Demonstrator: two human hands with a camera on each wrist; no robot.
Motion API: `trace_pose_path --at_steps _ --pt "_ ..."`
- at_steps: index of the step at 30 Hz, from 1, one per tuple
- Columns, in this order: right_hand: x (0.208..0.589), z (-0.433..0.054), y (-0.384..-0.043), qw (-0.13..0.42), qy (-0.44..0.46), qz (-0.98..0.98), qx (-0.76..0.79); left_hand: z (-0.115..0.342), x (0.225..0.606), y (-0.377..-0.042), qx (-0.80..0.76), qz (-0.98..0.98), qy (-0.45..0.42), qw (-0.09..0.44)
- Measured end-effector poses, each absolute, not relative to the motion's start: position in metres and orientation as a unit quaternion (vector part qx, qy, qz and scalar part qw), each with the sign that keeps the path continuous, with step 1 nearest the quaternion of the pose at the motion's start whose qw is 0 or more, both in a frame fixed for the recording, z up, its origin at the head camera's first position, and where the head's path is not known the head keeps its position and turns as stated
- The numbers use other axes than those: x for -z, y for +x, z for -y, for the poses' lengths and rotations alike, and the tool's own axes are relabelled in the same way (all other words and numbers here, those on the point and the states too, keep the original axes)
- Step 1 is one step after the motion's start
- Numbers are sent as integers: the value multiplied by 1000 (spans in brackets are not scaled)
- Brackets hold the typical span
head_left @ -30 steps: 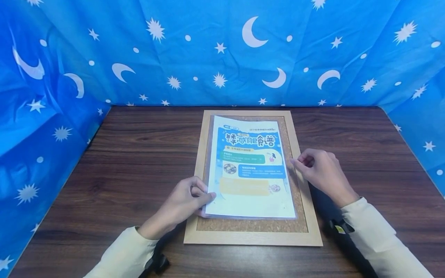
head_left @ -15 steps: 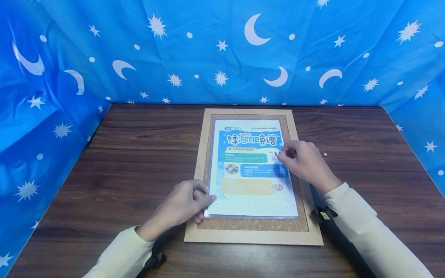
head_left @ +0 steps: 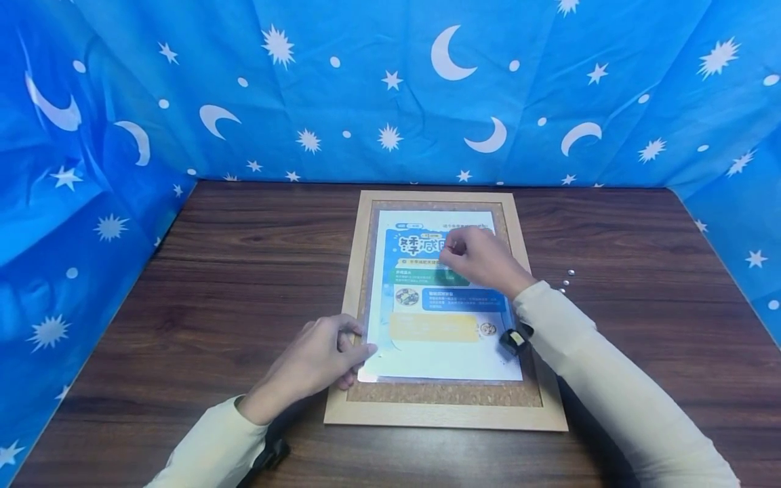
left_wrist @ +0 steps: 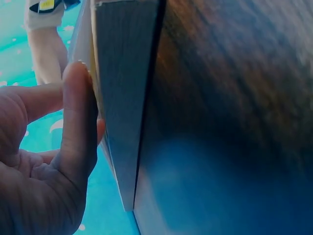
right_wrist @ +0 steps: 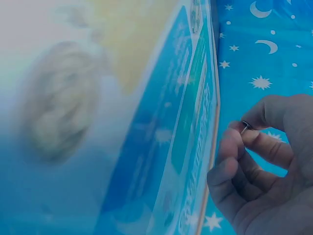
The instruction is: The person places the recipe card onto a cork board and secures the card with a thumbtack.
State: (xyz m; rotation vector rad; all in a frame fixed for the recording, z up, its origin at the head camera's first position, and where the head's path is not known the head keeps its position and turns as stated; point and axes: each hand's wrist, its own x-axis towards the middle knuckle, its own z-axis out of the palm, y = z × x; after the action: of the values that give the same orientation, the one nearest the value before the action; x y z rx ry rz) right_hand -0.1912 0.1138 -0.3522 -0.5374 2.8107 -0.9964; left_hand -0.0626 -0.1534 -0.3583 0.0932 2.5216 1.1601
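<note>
Plainly laid out, a printed sheet (head_left: 454, 299) bearing Chinese lettering lies face up on a cork board (head_left: 445, 393), inside the board's pale wooden frame (head_left: 445, 417). At its lower left edge, a person's left hand (head_left: 320, 356) rests with the thumb against the margin; whether the fingers pinch the sheet or merely steady it cannot be told. Over the upper part, the right hand (head_left: 482, 256) holds a small metal tack (right_wrist: 246, 126) in a narrow pinch, thumb to fingertip.

By appearances, the laying of the sheet is done and the pinning is not: the held tack is out of the board, and loose metal pieces (head_left: 569, 279), probably more tacks, lie on the dark wood-grain table (head_left: 213, 305) just beyond the frame's right side. Specks near the sheet's corners are too small to confirm as pins.

Only the right wrist view reveals the tack; from the head it is lost behind the knuckles. Close up, the left wrist view shows the thumb standing along the frame's edge, but not the sheet's printing. A blue cloth (head_left: 342, 88) of moons and stars rises behind.
</note>
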Motion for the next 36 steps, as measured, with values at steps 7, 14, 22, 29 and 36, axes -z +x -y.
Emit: trace_pose_path --at_steps 7,14,22,29,36 --pt "357 -87 -219 101 -196 -903 369 156 356 -63 -386 -904 54 174" --pt "360 -65 -241 115 -187 -889 403 158 354 -65 -339 -925 76 153" --pt "360 -45 -260 137 -147 -874 442 155 350 -65 -292 -946 108 94" --pt "359 -39 -272 154 -110 -853 486 147 349 -66 -272 -949 155 22" --pt "359 -37 -280 176 -101 -851 485 136 351 -68 -256 -953 158 43"
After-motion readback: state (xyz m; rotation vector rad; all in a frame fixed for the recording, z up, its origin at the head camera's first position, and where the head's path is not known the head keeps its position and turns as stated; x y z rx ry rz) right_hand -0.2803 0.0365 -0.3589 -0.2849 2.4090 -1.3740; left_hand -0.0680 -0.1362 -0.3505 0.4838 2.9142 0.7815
